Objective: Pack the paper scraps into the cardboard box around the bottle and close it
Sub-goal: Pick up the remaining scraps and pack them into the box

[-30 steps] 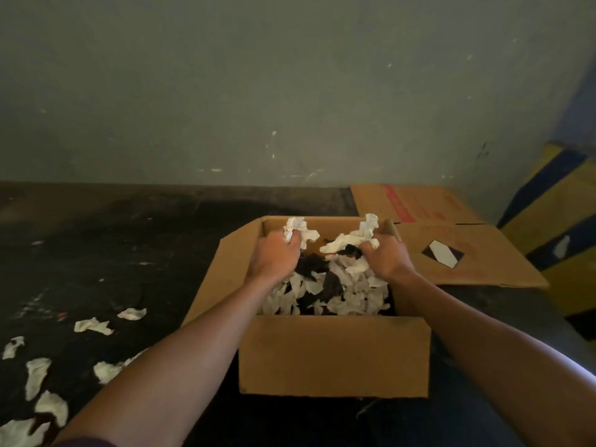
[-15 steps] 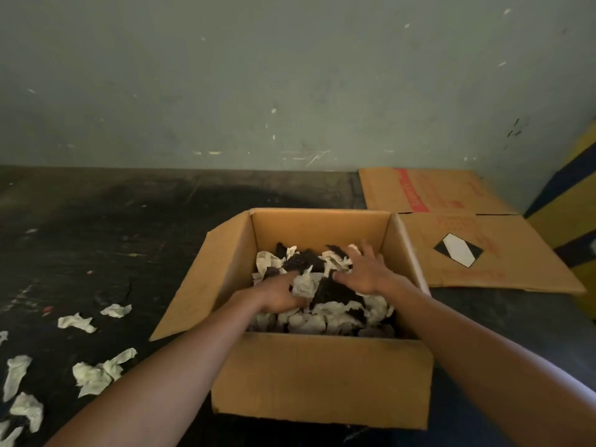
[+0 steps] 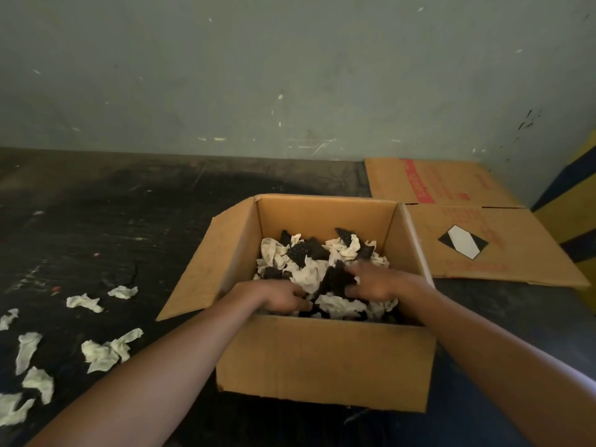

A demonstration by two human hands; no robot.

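The open cardboard box (image 3: 322,359) stands on the dark floor, with its left flap (image 3: 206,269) slanting outward. White and black paper scraps (image 3: 309,272) fill its lower part, and no bottle shows among them. My left hand (image 3: 280,296) is inside near the front wall, palm down, fingers bent into the scraps, so I cannot see whether it grips any. My right hand (image 3: 374,282) lies on the pile with its fingers spread and holds nothing.
Several loose white scraps (image 3: 103,351) lie on the floor to the left of the box. Flattened cardboard (image 3: 467,227) lies at the right rear against the grey wall. A yellow and blue striped object (image 3: 577,221) stands at the far right.
Both hands were raised above the box, holding scraps. They dropped the scraps and came down onto the pile, then moved toward the front wall. The view has come closer to the box.
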